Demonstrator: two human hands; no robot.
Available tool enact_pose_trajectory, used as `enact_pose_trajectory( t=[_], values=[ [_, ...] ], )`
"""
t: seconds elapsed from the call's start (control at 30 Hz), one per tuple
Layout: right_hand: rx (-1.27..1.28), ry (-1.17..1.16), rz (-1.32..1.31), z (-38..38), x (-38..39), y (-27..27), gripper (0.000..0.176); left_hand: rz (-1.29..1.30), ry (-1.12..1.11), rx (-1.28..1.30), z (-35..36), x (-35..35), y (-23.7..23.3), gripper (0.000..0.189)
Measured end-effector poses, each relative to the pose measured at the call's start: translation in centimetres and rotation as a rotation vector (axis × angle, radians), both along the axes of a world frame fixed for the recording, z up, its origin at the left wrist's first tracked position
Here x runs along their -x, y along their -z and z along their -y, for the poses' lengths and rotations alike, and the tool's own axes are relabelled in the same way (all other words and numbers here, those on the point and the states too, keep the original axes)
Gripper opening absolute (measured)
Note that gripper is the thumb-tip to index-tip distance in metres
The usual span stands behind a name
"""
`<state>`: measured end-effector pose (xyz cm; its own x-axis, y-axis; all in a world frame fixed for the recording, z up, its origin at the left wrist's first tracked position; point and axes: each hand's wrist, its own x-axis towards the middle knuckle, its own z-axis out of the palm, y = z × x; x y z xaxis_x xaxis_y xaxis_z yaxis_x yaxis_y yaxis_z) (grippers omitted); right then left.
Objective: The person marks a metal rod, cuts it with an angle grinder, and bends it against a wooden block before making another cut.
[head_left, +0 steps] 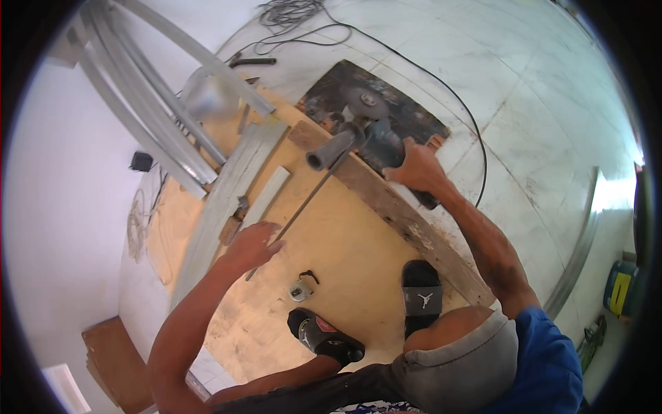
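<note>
My right hand [420, 169] is wrapped around the body of an angle grinder [381, 143]. The grinder's side handle [331, 150] sticks out toward me, and its disc end lies over a dark stained board [417, 103]. Between the thumb and fingers of my left hand [254, 245] is a thin metal rod [307, 201]. From there the rod slants up to a long wooden plank [396, 203], its far end right by the side handle. Next to my left hand lies a small tool with a wooden block [231, 230], beside a short pale strip [267, 195].
Long metal channels [148, 103] lean in from the upper left. A tape measure [300, 290] sits on the plywood sheet [345, 234] near my sandalled feet. A black cable [452, 90] curves across the tiled floor, and a hammer-like tool [253, 61] lies behind the plywood.
</note>
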<state>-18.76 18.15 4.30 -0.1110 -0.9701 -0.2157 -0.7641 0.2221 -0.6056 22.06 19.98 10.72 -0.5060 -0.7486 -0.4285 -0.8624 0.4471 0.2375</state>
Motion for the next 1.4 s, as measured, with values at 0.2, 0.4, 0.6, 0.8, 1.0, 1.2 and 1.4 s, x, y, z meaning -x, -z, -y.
enact_pose_trajectory(
  t=[0.2,0.4,0.6,0.8,1.0,1.2,1.4],
  values=[
    [-0.034,0.303,-0.201,0.3,9.1,4.0,0.063,-0.019,-0.04,-0.043,0.2,-2.4,-1.7,0.042],
    [-0.079,0.51,-0.352,-0.4,15.6,7.4,0.062,-0.044,-0.171,-0.182,2.0,-1.1,-1.0,0.041],
    [-0.169,0.639,-0.439,-0.9,19.2,10.4,0.073,-0.15,-0.113,-0.231,4.1,1.9,-0.3,0.039],
    [-0.19,0.708,-0.462,0.0,19.1,11.3,0.074,-0.231,-0.073,-0.287,6.3,2.8,0.1,0.037],
    [-0.146,0.756,-0.509,0.8,17.8,12.4,0.083,-0.233,-0.042,-0.359,6.4,0.7,0.9,0.037],
    [-0.261,0.684,-0.563,0.2,18.1,11.2,0.099,-0.263,-0.325,-0.485,4.5,-3.1,-4.0,0.033],
    [-0.066,0.489,-0.573,-7.5,15.0,4.1,0.091,-0.192,-0.424,-0.384,-3.2,-11.6,-13.6,0.016]
  ],
)
